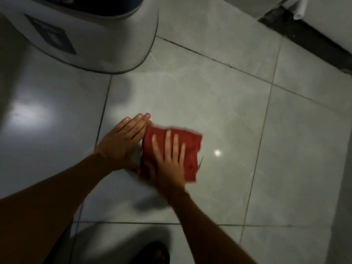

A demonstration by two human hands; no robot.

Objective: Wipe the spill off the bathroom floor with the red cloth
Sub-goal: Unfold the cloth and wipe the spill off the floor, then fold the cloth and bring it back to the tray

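A dark-sandalled foot (152,253) is being seen nearest the camera, well below the folded red fabric cloth (188,147). The cloth is being pressed flat onto the glossy grey tiled floor (219,96) by the right hand (170,162), whose fingers are being spread apart across the cloth's lower left part. The left hand (122,141) is being laid flat just left of the cloth, fingers together and touching its left edge, nothing being clasped.

The wipe is judged to be under way. Liquid is likely being pushed sideways rather than soaked up, because only part of the cloth is being weighted. A slip on the shiny tile is also being risked.

The cloth is being shown as a rough square, blurred at its upper and right edges, its layers bunched. The spill itself cannot be told apart from glare. A white rounded plastic appliance (91,39) is being left standing well above the cloth.
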